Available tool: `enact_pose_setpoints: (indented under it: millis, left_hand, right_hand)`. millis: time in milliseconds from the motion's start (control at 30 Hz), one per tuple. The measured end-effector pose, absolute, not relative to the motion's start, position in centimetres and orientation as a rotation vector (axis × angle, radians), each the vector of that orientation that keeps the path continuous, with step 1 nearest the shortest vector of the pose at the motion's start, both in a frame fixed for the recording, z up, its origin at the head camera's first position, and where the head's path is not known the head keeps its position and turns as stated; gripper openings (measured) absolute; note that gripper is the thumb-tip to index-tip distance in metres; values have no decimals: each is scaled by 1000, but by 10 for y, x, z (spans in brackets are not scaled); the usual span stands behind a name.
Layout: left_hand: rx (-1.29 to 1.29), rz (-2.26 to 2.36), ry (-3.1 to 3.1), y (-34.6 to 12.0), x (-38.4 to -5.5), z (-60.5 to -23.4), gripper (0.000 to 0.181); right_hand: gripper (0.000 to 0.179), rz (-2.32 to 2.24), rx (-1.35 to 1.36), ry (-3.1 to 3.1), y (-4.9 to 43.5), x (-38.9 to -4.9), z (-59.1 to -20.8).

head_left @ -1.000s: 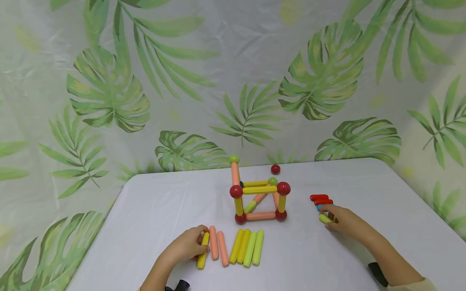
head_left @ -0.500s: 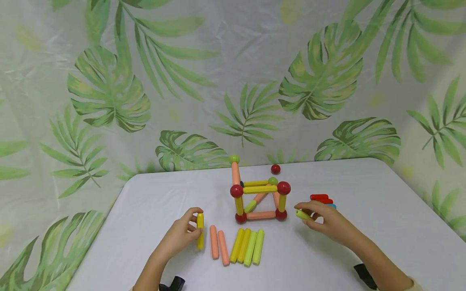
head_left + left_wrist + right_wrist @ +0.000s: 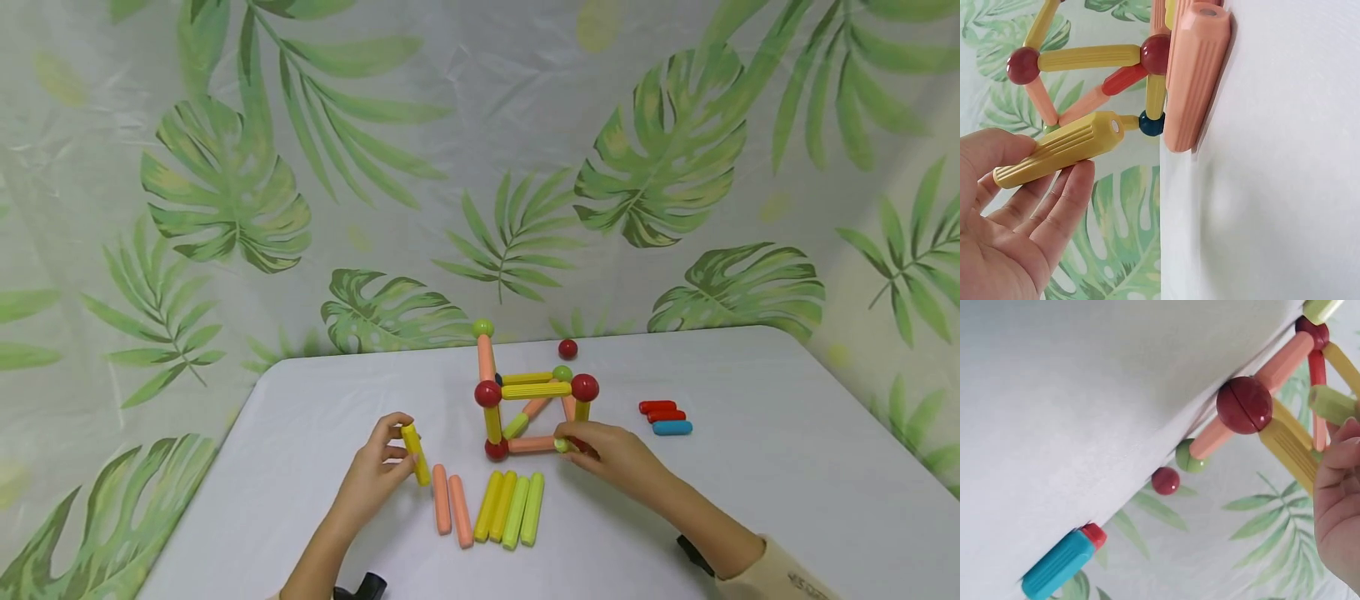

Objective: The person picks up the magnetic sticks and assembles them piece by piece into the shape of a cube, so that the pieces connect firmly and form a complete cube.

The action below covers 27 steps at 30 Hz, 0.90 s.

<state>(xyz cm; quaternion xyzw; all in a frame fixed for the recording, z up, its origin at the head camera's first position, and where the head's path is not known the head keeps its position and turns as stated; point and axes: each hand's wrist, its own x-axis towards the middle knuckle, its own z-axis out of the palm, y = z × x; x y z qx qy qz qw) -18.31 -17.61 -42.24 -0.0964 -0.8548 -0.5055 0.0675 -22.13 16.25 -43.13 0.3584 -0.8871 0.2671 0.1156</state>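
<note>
My left hand [image 3: 378, 467] pinches a yellow ribbed rod [image 3: 1063, 150] between thumb and fingers, tilted, to the left of two salmon rods [image 3: 442, 500]. In the left wrist view a small pale disc shows on the rod's end. My right hand [image 3: 611, 454] grips a short lime-green rod [image 3: 1332, 404] at the front right of a ball-and-rod frame. That frame joins red balls [image 3: 487, 393], yellow rods [image 3: 536, 390], salmon rods and green balls [image 3: 483, 328] into an open box shape. In the head view my right hand hides its lower right red ball.
Two yellow rods [image 3: 488, 507] and two lime-green rods [image 3: 532, 510] lie side by side in front of the frame. Red short rods [image 3: 666, 416] and a blue one [image 3: 672, 427] lie at the right. A loose red ball [image 3: 567, 349] sits behind the frame on the white table [image 3: 322, 400].
My left hand has lifted the yellow rod from beside the salmon rods. My right hand has taken the short lime-green rod from beside the blue one and carried it left to the frame.
</note>
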Motion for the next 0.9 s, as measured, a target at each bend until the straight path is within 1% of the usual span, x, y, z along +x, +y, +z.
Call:
enact_pose_setpoints:
  millis: [267, 400, 700, 900]
  left_hand:
    - [-413, -1557, -2506, -161, -171, -401, 43]
    - [-420, -1576, -2492, -155, -169, -401, 42]
    - [-578, -1573, -2324, -131, -164, -402, 42]
    - [-587, -1652, -2240, -106, -169, -406, 31]
  right_hand:
    - [28, 600, 1037, -2566, 151, -232, -435]
    - [28, 560, 1041, -2575, 150, -236, -438]
    - [31, 561, 1029, -2619, 147, -237, -437]
    - [29, 580, 1021, -2639, 147, -238, -438]
